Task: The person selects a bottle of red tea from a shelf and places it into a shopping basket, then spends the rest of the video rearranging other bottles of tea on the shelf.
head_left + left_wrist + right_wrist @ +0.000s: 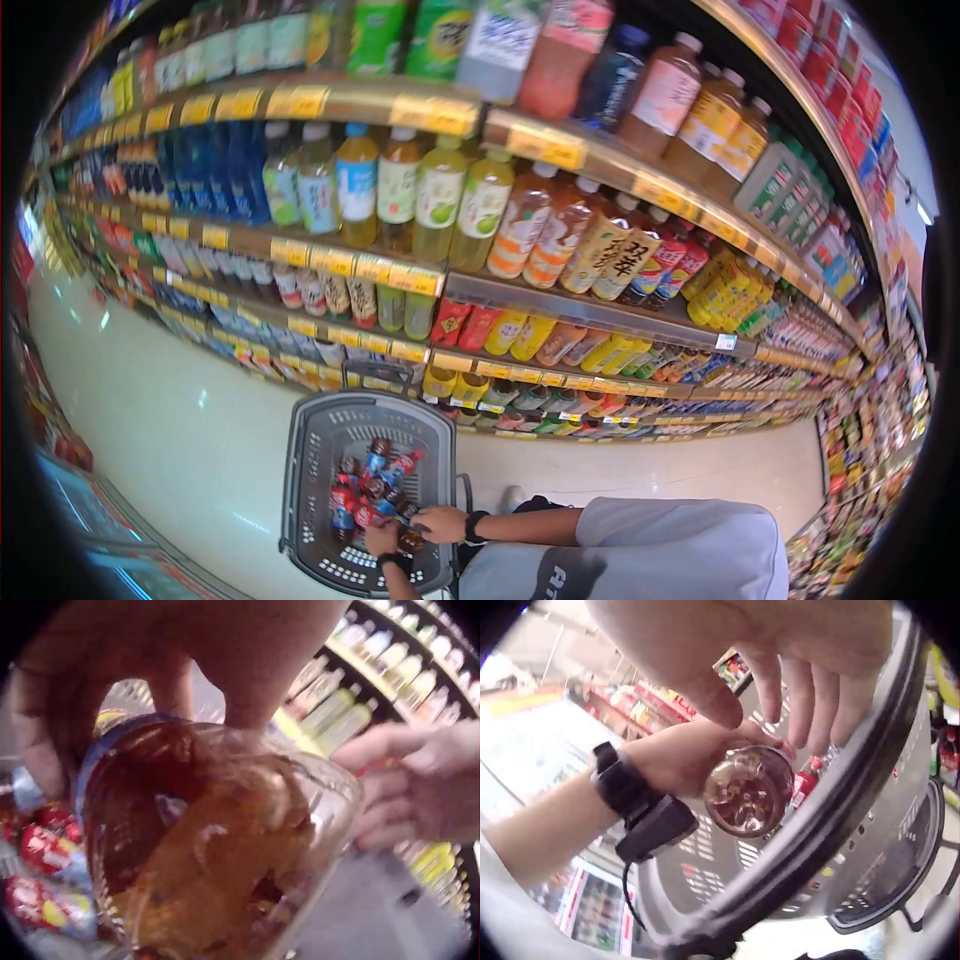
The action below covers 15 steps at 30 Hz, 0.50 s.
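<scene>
A clear plastic bottle of amber-brown drink [225, 847] is in my left hand [381, 537], its base facing the left wrist camera. In that view the fingers and thumb of the left hand come round the bottle from above. My right hand [442, 523] is beside the bottle with its fingers loosely bent. Seen from the right wrist, those fingertips hang above the bottle [750, 791], with nothing in their grasp. Both hands are over the grey shopping basket [300, 520]. Several red- and blue-labelled bottles [344, 500] lie in a heap inside it.
Shelves of bottled drinks [437, 190] curve across the front, with yellow price tags [432, 113] along their edges. The basket's raised rim [832, 817] stands between my body and the heap. Pale floor [180, 430] stretches to the left, and a glass-fronted cooler [110, 540] is at lower left.
</scene>
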Available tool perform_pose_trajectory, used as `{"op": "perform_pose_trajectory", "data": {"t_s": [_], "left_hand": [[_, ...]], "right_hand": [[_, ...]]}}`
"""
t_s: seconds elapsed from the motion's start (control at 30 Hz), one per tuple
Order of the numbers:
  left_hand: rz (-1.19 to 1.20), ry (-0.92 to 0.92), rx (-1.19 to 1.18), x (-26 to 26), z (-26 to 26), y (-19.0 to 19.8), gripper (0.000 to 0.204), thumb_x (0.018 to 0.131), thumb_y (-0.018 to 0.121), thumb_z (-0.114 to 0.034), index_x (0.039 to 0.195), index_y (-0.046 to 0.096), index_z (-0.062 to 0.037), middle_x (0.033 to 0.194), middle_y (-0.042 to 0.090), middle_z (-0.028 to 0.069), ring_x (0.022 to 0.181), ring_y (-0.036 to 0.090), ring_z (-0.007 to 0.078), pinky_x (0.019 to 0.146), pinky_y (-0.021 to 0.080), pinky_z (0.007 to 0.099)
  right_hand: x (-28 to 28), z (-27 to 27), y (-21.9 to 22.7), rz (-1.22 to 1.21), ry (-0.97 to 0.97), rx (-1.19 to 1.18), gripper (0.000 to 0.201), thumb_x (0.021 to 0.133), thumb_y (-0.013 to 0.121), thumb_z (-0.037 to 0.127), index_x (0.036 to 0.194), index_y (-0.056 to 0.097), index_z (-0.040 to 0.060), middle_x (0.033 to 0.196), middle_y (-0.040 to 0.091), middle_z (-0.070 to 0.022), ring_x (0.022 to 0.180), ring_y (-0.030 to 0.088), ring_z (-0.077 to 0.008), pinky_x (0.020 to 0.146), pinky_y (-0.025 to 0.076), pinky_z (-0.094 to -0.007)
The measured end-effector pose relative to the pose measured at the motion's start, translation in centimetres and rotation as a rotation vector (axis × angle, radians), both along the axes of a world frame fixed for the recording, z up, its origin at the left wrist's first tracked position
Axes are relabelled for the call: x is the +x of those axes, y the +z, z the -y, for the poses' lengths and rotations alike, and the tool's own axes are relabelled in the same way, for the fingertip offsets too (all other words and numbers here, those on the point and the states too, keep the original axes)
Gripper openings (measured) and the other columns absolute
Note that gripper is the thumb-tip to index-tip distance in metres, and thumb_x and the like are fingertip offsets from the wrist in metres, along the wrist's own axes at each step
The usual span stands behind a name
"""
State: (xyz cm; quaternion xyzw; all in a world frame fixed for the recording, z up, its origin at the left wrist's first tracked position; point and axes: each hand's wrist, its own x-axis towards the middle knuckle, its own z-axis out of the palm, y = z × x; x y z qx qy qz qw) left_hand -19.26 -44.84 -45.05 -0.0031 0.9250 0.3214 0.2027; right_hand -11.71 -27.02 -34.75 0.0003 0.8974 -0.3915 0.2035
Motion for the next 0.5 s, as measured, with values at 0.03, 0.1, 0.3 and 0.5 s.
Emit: {"op": "perform_pose_trajectory", "data": {"t_s": [0.03,0.1,0.3,0.5], "left_hand": [[-0.007,0.057,0.139,-0.1,-0.3,2.4,0.032,0.071,0.075,-0.032,0.096,0.082,-0.0127,0.081,0.074,0.0183,0.080,0.074,0.0324,0.074,0.058,0.0419],[0.015,0.146,0.468,0.1,-0.7,5.3,0.027,0.070,0.080,-0.019,0.096,0.081,-0.0097,0.068,0.066,0.0069,0.063,0.060,0.0165,0.064,0.050,0.0340],[-0.023,-0.021,0.890,3.3,-6.1,21.2,0.024,0.082,0.081,-0.004,0.106,0.078,-0.0018,0.092,0.070,0.0052,0.082,0.062,0.0118,0.075,0.050,0.0262],[0.062,-0.270,0.881,7.7,-14.6,30.9,0.028,0.091,0.072,-0.009,0.115,0.072,0.0048,0.095,0.072,0.0092,0.085,0.063,0.0154,0.078,0.051,0.0290]], "right_hand": [[0.2,-0.6,0.8,0.033,-0.053,-0.093,0.038,0.088,0.064,0.026,0.120,0.061,0.0064,0.107,0.068,-0.0177,0.103,0.066,-0.0370,0.088,0.053,-0.0482],[1.0,-2.1,1.6,-0.023,-0.179,-0.280,0.048,0.094,0.064,0.035,0.132,0.057,0.0079,0.112,0.069,-0.0175,0.106,0.068,-0.0344,0.090,0.053,-0.0435],[3.3,-9.9,12.5,0.074,-0.208,-0.436,0.044,0.103,0.056,0.031,0.137,0.055,0.0032,0.113,0.069,-0.0108,0.105,0.065,-0.0202,0.094,0.051,-0.0332],[10.5,-22.0,21.0,-0.537,-0.487,-0.396,0.023,0.098,0.061,0.013,0.118,0.064,0.0012,0.097,0.071,-0.0070,0.093,0.068,-0.0166,0.086,0.054,-0.0313]]}}
